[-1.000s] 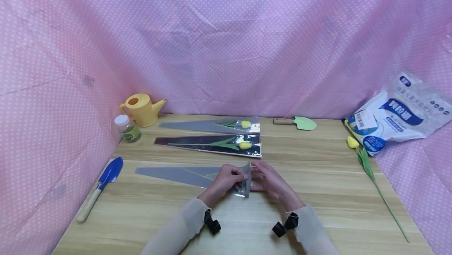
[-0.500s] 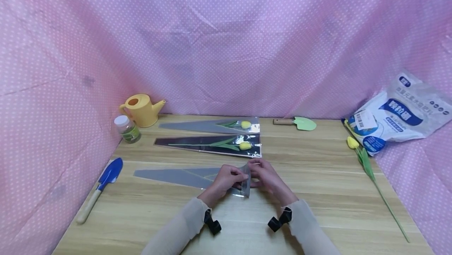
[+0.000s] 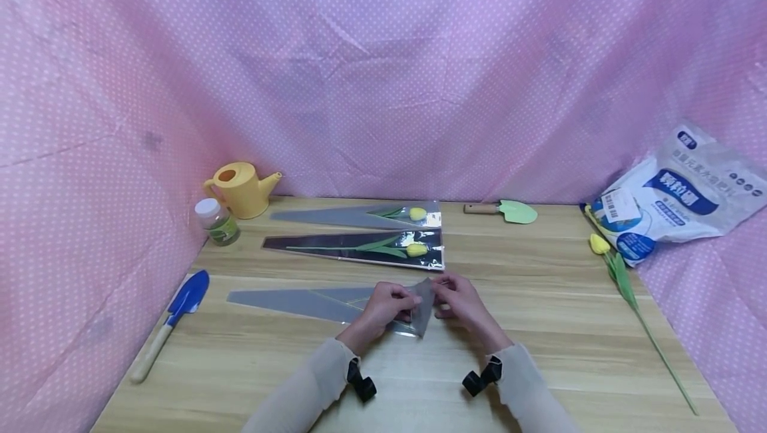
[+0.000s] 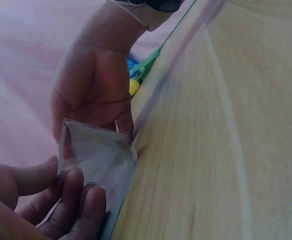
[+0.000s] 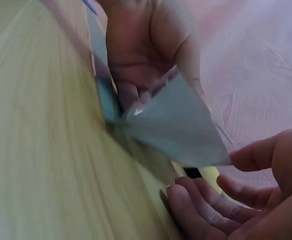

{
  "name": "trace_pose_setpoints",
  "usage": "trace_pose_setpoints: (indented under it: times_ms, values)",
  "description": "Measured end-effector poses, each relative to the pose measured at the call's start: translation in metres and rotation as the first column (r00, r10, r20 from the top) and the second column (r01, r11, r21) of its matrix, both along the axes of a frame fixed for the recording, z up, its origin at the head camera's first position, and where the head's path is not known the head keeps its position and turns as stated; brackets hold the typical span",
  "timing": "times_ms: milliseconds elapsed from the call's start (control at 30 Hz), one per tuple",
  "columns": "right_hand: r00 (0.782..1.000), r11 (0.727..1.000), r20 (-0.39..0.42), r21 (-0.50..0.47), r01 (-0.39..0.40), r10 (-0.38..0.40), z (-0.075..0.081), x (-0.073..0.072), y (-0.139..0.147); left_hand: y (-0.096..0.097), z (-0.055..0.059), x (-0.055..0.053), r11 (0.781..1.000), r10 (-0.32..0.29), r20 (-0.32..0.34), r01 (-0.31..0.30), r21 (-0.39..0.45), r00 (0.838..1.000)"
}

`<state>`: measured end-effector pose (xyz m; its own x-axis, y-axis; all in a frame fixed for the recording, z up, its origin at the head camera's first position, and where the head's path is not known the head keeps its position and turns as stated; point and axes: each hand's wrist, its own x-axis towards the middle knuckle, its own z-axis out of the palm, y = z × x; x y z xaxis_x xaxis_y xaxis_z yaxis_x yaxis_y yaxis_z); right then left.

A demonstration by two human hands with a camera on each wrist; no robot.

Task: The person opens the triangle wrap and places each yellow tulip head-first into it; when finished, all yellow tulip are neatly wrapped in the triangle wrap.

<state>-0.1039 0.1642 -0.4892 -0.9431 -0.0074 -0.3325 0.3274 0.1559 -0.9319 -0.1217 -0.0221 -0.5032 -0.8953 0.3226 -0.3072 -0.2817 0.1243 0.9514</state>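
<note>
A tapered grey see-through flower sleeve [image 3: 281,300] lies on the table, its wide end bent upward at the right. My left hand [image 3: 383,306] pinches that end between thumb and fingers; in the left wrist view the thumb [image 4: 35,177] is at the sleeve's edge. My right hand [image 3: 461,303] is at the raised far corner. In the right wrist view its thumb tip [image 5: 241,159] touches the corner of the grey film [image 5: 181,125], while the other fingers are spread below, apart from the thumb. Behind lie two filled sleeves, one dark [image 3: 323,244] and one grey [image 3: 323,213], each with a yellow tulip.
A loose yellow tulip [image 3: 623,278] lies at the right beside a white-and-blue bag [image 3: 677,193]. At the left are a blue trowel [image 3: 188,292], a lidded jar [image 3: 218,223] and a yellow watering can [image 3: 242,190]. A green trowel [image 3: 517,212] lies at the back.
The right hand moved in to the sleeve's far corner, then slightly back right. The sleeve's wide end now leans further right. The left hand has kept its hold.
</note>
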Motion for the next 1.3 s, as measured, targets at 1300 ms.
trace_pose_setpoints:
  times_ms: [1300]
  values:
    - [0.991, 0.907, -0.067, 0.413, -0.082, 0.12, -0.003, 0.002, 0.012, 0.003, -0.01, -0.005, 1.0, 0.001, -0.066, -0.001, -0.004, 0.998]
